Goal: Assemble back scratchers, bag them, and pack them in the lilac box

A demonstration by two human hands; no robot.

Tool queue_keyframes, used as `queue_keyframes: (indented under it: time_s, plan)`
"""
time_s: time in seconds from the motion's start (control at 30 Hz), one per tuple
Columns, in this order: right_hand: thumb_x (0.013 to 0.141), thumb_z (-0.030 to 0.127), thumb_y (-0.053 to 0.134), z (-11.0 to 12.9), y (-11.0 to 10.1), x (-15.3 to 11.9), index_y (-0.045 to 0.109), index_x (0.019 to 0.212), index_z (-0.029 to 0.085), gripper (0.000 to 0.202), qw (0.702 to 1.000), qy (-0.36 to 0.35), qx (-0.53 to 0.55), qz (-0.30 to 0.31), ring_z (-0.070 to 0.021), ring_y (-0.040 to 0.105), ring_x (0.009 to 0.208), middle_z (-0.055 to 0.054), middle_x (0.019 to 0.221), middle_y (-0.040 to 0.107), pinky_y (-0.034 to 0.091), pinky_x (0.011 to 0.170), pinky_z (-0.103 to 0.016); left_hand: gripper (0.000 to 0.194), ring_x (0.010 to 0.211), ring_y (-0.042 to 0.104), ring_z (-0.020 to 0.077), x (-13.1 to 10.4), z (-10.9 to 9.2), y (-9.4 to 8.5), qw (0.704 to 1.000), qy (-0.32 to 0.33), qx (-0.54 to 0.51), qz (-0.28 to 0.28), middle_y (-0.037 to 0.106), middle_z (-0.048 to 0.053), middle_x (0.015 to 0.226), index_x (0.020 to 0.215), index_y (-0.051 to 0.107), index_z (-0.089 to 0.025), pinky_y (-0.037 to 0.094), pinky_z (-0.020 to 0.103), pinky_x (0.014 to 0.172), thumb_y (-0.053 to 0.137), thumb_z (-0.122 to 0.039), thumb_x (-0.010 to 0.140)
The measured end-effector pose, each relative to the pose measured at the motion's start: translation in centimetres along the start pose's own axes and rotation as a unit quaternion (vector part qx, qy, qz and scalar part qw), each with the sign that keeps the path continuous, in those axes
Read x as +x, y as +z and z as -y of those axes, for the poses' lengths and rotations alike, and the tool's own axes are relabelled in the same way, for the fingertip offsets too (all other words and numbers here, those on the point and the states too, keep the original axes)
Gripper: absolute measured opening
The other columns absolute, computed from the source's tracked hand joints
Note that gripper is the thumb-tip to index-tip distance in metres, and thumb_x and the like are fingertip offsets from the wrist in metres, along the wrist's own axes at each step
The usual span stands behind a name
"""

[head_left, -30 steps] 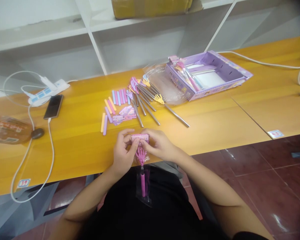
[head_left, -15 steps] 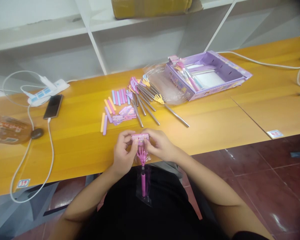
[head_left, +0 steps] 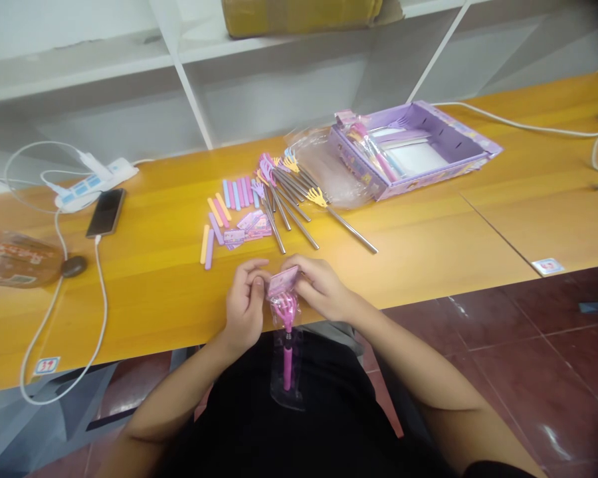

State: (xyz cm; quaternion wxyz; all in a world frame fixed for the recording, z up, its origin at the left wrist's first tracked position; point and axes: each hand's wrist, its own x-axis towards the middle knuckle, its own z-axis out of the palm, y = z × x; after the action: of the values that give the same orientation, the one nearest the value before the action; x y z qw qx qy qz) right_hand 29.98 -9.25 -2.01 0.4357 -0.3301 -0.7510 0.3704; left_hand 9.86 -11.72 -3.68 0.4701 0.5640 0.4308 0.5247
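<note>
A pink hand-shaped back scratcher [head_left: 288, 312] in a clear plastic bag hangs down in front of my black shirt, with a folded pink header card [head_left: 282, 281] at the bag's top. My right hand [head_left: 323, 289] pinches the card's right end between thumb and fingers. At the card's left end, my left hand [head_left: 246, 304] is closed, its thumb and curled index finger against the edge. Beyond my hands lie more printed cards [head_left: 256, 226], several coloured handle sleeves [head_left: 210, 249] and a pile of back scratchers [head_left: 285, 192] with metal rods.
A purple cardboard display box [head_left: 423, 159] holding bagged scratchers stands at the back right, with clear plastic bags [head_left: 339, 172] beside it. On the left are a phone [head_left: 105, 212], a power strip [head_left: 97, 186], white cables and an orange-wrapped bottle [head_left: 17, 259].
The header card has tilted, its right end now higher. My left thumb has moved left off the card's face, and my right thumb has shifted behind it. The bagged scratcher has swung slightly.
</note>
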Motion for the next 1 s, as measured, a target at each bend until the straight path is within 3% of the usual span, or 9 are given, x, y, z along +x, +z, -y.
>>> queue_keyframes:
  time_s: [0.13, 0.27, 0.43, 0.53, 0.6, 0.7, 0.8, 0.9, 1.0]
  plan:
    - [0.097, 0.010, 0.053, -0.4, 0.4, -0.1, 0.060, 0.098, 0.023, 0.015, 1.000, 0.010, -0.003, -0.002, -0.0149, 0.056, 0.068, 0.004, 0.078, 0.060, 0.043, 0.067, -0.027, 0.038, 0.088, 0.073, 0.0203, 0.0, 0.1, 0.0, 0.998, -0.056, -0.033, 0.017, 0.076, 0.004, 0.101, 0.131, 0.065, -0.024, 0.057, 0.032, 0.082, 0.057, -0.056, 0.112]
    - [0.094, 0.009, 0.052, -0.7, 0.7, 0.0, 0.057, 0.092, 0.024, 0.016, 1.000, 0.025, 0.006, -0.006, -0.0141, 0.055, 0.067, 0.004, 0.077, 0.060, 0.042, 0.066, -0.026, 0.065, 0.096, 0.073, 0.0248, -0.4, 0.2, -0.1, 0.994, -0.059, -0.068, 0.069, 0.076, 0.010, 0.113, 0.131, 0.064, -0.021, 0.060, 0.039, 0.085, 0.038, -0.076, 0.109]
    - [0.101, 0.014, 0.049, -0.3, 0.3, 0.1, 0.057, 0.094, 0.024, 0.014, 0.995, 0.074, 0.065, -0.011, -0.0149, 0.058, 0.068, 0.004, 0.077, 0.061, 0.044, 0.069, -0.028, 0.040, 0.090, 0.073, 0.0224, -1.1, -2.2, -1.1, 0.979, -0.107, 0.109, 0.136, 0.076, 0.006, 0.108, 0.130, 0.063, -0.023, 0.061, 0.038, 0.084, 0.076, -0.046, 0.100]
    - [0.115, 0.036, 0.045, 0.9, -0.2, 0.2, 0.059, 0.107, 0.023, 0.021, 0.982, 0.115, 0.141, 0.043, -0.0139, 0.056, 0.066, 0.002, 0.083, 0.064, 0.044, 0.064, -0.027, 0.038, 0.078, 0.073, 0.0194, -1.1, -3.6, -1.7, 0.989, -0.096, 0.089, 0.066, 0.076, 0.004, 0.100, 0.128, 0.062, -0.022, 0.062, 0.035, 0.075, 0.077, -0.042, 0.100]
    - [0.110, 0.048, 0.063, 1.8, -0.2, 0.2, 0.062, 0.109, 0.022, 0.026, 0.976, 0.118, 0.125, 0.134, -0.0136, 0.057, 0.069, 0.001, 0.090, 0.067, 0.045, 0.064, -0.026, 0.041, 0.078, 0.075, 0.0195, -0.9, -4.2, -1.9, 0.996, -0.061, 0.059, -0.025, 0.076, 0.003, 0.097, 0.124, 0.061, -0.021, 0.063, 0.033, 0.075, 0.082, -0.042, 0.096]
    - [0.095, 0.039, 0.087, 3.0, 0.3, 0.2, 0.066, 0.097, 0.020, 0.028, 0.964, 0.091, 0.047, 0.245, -0.0134, 0.057, 0.073, 0.002, 0.088, 0.066, 0.045, 0.066, -0.025, 0.046, 0.091, 0.079, 0.0217, -0.3, -4.6, -2.1, 0.994, -0.017, 0.036, -0.106, 0.077, 0.003, 0.102, 0.121, 0.059, -0.022, 0.065, 0.034, 0.083, 0.089, -0.040, 0.090]
    - [0.100, 0.035, 0.082, 3.6, 0.3, 0.4, 0.070, 0.094, 0.020, 0.020, 0.968, 0.077, 0.037, 0.237, -0.0140, 0.058, 0.073, 0.003, 0.083, 0.065, 0.046, 0.068, -0.026, 0.048, 0.103, 0.078, 0.0231, 0.3, -4.4, -2.6, 0.996, 0.019, -0.003, -0.088, 0.077, 0.007, 0.115, 0.126, 0.057, -0.024, 0.064, 0.035, 0.090, 0.087, -0.044, 0.094]
    - [0.103, 0.042, 0.079, 3.9, -2.4, 1.4, 0.076, 0.095, 0.020, 0.023, 0.984, 0.053, 0.019, 0.167, -0.0165, 0.062, 0.077, -0.001, 0.088, 0.069, 0.049, 0.070, -0.029, 0.046, 0.104, 0.075, 0.0229, 0.9, -3.2, -3.0, 0.996, 0.059, -0.048, -0.041, 0.075, 0.009, 0.120, 0.138, 0.053, -0.026, 0.061, 0.038, 0.092, 0.072, -0.053, 0.105]
    - [0.104, 0.048, 0.076, 3.3, -8.7, 3.6, 0.082, 0.091, 0.023, 0.029, 0.995, 0.047, -0.070, 0.058, -0.0194, 0.064, 0.077, -0.003, 0.083, 0.070, 0.051, 0.071, -0.033, 0.035, 0.089, 0.072, 0.0199, 1.2, -1.2, -2.7, 0.999, 0.015, -0.050, 0.009, 0.073, 0.006, 0.108, 0.137, 0.052, -0.024, 0.058, 0.037, 0.083, 0.058, -0.048, 0.112]
